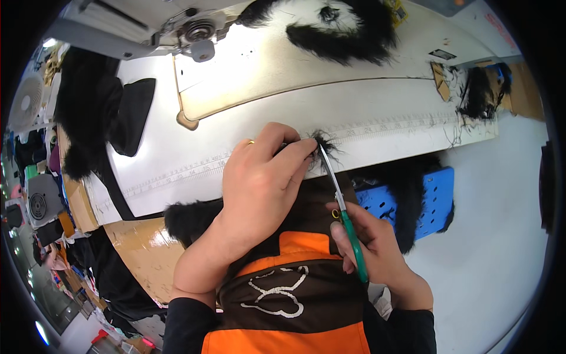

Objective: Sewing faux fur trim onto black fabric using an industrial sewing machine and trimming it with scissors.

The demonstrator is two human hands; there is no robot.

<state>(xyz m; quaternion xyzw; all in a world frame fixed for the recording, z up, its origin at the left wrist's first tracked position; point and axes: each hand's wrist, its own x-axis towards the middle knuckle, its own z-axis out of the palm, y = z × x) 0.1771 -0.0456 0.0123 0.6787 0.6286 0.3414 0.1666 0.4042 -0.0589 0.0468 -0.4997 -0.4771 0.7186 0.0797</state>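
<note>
Head view — left hand (259, 183) pinching black fur (323, 141), right hand (368, 245) gripping scissors (344, 212)

A small dark rectangular label (442, 54) lies on the surface (377, 100) at one o'clock. A yellow tag (398, 12) sits at twelve o'clock, partly hidden by black fur (348, 41).

Both forearms come up from the lower edge in black sleeves, the left hand (262, 183) knuckles-up with a ring and fingertips pinched together, the right hand (368, 248) lower, fingers curled closed, thumb on top.
</note>
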